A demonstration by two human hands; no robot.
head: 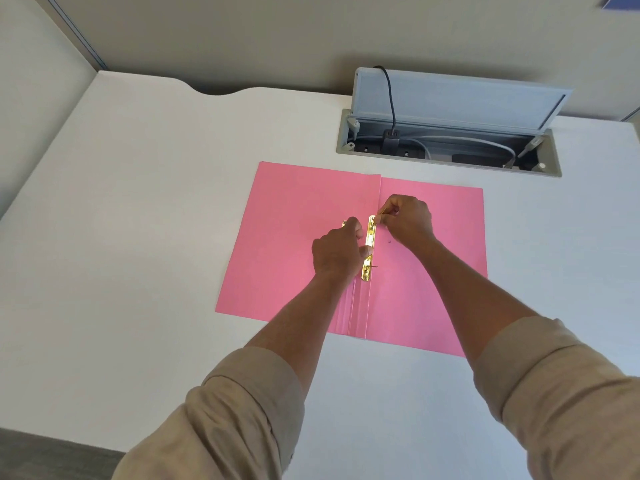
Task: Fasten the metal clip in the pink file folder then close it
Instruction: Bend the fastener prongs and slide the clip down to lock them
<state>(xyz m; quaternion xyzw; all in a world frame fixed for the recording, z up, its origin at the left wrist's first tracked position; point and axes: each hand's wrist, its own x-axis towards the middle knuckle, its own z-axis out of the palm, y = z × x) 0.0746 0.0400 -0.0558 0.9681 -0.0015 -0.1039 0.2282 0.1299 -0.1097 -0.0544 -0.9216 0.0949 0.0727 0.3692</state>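
The pink file folder (pixel 294 220) lies open flat on the white desk. A gold metal clip bar (pixel 369 251) runs along its spine fold. My left hand (pixel 337 252) rests on the left cover, its thumb pressing the middle of the bar. My right hand (pixel 407 218) pinches a thin gold prong at the bar's far end. A second prong (pixel 372 267) sticks out sideways near the bar's near end. A small gold piece (pixel 344 223) shows just beyond my left knuckles.
An open cable box (pixel 450 140) with a raised grey lid, a black plug and white cables sits in the desk behind the folder. Partition walls stand at the left and back. The desk's front edge (pixel 69 441) is at bottom left.
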